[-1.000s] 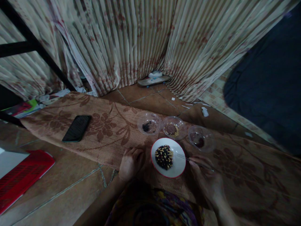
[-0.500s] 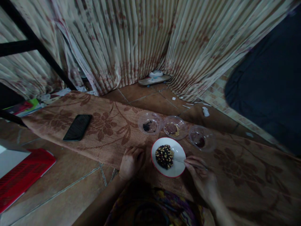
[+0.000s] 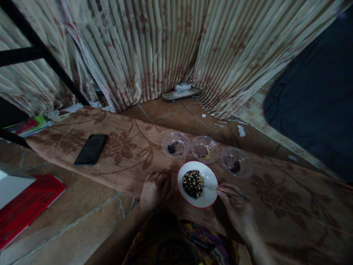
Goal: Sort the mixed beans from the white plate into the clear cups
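A white plate with a red rim [image 3: 210, 197] lies on a brown flowered mat [image 3: 124, 154] and carries a heap of mixed dark and yellow beans [image 3: 192, 183]. My right hand [image 3: 235, 209] pinches thin metal tweezers [image 3: 210, 188], whose tips reach the right side of the heap. My left hand [image 3: 153, 191] rests curled on the mat just left of the plate, with nothing visible in it. Behind the plate stand three clear bowls: the left one [image 3: 175, 144] with dark beans, the middle one [image 3: 204, 149] with yellow beans, the right one [image 3: 236, 162] with reddish beans.
A black phone [image 3: 91, 149] lies on the mat to the left. A red and white object [image 3: 24, 206] sits on the tiled floor at far left. Striped curtains [image 3: 154, 48] hang behind, a dark fabric mass [image 3: 311, 95] fills the right, and a black metal frame [image 3: 33, 55] crosses the upper left.
My right hand has moved left toward the plate, bringing the tweezer tips from the plate's right part to the edge of the bean heap. The left hand has stayed put.
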{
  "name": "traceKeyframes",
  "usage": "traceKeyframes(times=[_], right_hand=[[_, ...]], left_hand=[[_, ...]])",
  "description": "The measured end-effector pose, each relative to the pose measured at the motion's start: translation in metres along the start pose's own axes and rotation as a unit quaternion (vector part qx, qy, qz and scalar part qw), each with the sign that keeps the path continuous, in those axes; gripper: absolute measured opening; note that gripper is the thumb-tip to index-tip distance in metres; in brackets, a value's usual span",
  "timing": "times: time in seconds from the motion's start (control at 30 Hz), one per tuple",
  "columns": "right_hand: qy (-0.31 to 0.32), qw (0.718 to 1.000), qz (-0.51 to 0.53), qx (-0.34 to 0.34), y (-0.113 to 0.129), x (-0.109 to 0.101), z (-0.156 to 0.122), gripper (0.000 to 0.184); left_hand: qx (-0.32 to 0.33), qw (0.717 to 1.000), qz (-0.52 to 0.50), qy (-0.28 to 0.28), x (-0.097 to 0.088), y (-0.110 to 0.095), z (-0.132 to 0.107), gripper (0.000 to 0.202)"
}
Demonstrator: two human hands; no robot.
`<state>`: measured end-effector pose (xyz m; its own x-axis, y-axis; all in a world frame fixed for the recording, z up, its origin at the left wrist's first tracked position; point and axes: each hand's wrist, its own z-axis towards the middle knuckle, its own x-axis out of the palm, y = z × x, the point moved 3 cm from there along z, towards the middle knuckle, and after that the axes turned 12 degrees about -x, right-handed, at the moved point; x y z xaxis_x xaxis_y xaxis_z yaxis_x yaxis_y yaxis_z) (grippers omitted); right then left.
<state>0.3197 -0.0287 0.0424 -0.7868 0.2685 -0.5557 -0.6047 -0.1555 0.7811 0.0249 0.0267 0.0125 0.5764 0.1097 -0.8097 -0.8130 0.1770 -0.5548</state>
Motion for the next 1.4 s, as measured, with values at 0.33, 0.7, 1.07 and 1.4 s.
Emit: traceKeyframes(times=[0.33,0.7,1.07,1.4], right_hand=[[0.013,1.0,-0.007,0.008,-0.007,-0.001,-0.005,0.031],[-0.006,1.0,0.024,0.001,0.001,0.002,-0.003,0.031],[-0.003,1.0,0.022,-0.004,0.002,0.002,-0.002,0.031],[-0.012,1.0,0.022,0.005,-0.003,0.002,-0.004,0.032]], left_hand=[[0.001,1.0,0.005,-0.004,0.0,0.0,0.0,0.016],[0.0,1.0,0.006,-0.007,0.002,0.002,0.0,0.015],[-0.005,1.0,0.001,0.001,-0.001,-0.001,0.0,0.016],[-0.002,1.0,0.004,-0.002,0.002,0.002,0.0,0.014]])
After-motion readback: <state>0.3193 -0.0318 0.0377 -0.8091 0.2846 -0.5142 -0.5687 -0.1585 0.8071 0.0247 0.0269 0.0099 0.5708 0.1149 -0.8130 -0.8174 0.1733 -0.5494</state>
